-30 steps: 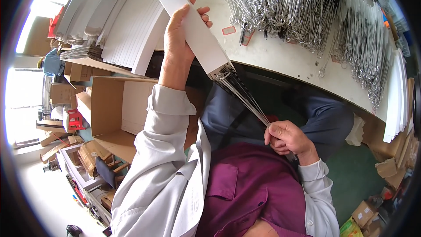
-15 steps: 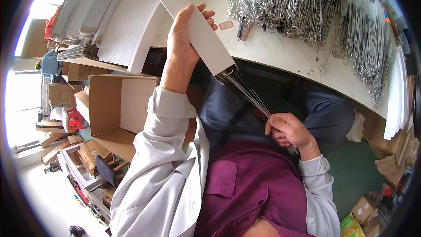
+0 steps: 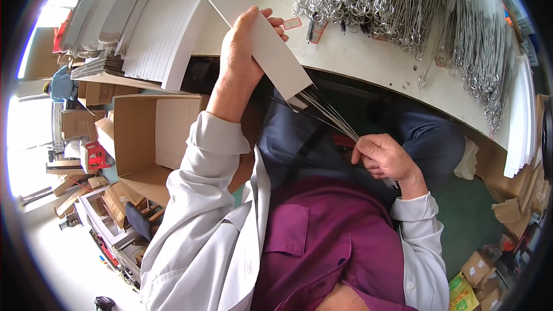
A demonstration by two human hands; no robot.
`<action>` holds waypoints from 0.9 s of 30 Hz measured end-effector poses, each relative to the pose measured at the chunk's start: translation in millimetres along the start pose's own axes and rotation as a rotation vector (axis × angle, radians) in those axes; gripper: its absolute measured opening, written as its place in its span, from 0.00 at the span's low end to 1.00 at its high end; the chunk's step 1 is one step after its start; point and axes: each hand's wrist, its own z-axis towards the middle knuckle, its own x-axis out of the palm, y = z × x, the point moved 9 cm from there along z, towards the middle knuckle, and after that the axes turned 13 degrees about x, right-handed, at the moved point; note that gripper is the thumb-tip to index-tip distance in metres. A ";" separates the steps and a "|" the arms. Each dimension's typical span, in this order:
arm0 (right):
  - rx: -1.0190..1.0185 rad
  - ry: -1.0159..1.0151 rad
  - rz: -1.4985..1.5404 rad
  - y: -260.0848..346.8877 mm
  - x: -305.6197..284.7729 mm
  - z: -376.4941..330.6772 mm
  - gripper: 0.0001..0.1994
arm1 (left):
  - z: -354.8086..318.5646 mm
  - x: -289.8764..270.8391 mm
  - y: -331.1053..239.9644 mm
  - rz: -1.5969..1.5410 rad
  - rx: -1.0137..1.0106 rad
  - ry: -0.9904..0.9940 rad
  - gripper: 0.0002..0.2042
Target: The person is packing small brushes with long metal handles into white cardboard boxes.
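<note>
My left hand (image 3: 242, 43) is wrapped round a long, flat white box (image 3: 279, 60), its thumb on the near face and its fingertips curling over the far edge. The box slants from upper left down to its open end above my lap. In my closed right hand (image 3: 387, 160) is a bundle of thin wire brushes (image 3: 337, 120). Their dark bristle ends reach up to the box's lower end, and some seem to sit inside it. One brush sticks out apart from the others, beside the box's mouth. The wire tails poke out below my right fist.
Heaps of wire brushes (image 3: 368, 0) lie along the white table (image 3: 368, 60), with more brushes (image 3: 484, 52) at its right. Stacked white boxes (image 3: 158, 37) stand at the left. An open cardboard carton (image 3: 135, 132) is below them. A person in blue (image 3: 62, 85) is far left.
My right hand has risen slightly and shifted a little right with the brushes. One brush now splays away from the bundle near the box's mouth. The left hand barely moved.
</note>
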 end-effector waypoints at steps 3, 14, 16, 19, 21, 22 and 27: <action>-0.004 0.042 0.012 0.7 0.2 -1.7 0.22 | 3.0 -8.1 -5.9 0.029 0.010 -0.018 0.21; 0.018 0.064 0.032 -1.8 1.4 0.5 0.23 | 18.1 -10.3 -7.3 0.079 -0.035 0.082 0.23; 0.022 0.060 0.027 -1.8 1.7 1.4 0.23 | 20.4 -9.9 -9.8 0.107 -0.038 0.089 0.23; 0.036 0.079 0.034 -4.0 1.5 2.9 0.23 | 21.5 -2.9 -9.1 0.110 -0.069 0.164 0.22; 0.037 0.098 0.057 -3.9 2.1 3.5 0.23 | 20.2 0.6 -7.2 0.116 -0.080 0.161 0.23; 0.037 0.100 0.056 -4.3 2.4 4.0 0.23 | 20.0 -0.2 -7.7 0.117 -0.079 0.160 0.23; 0.021 0.094 0.107 -5.6 6.1 7.2 0.22 | 15.5 -9.0 -11.4 0.045 -0.023 0.045 0.21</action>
